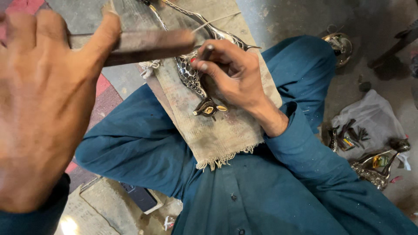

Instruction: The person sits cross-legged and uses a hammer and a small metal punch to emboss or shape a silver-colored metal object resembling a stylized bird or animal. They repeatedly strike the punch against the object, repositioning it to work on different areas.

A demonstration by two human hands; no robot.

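Left hand (43, 109) up close to camera, blurry, fingers clenched round wooden bar (148, 45), raised above lap. Right hand (235, 74) pinching thin metal punch (206, 52) between thumb and fingertips, tip pressed onto metal animal figure (191, 76). Figure lies on frayed beige cloth (217, 135) spread over teal-clad lap; patterned body, small head with gold patch pointing toward person. Off to right on floor: white bag (374, 115) with small tools, another shiny metal piece (376, 169). Dark phone (139, 196) on floor at lower left.
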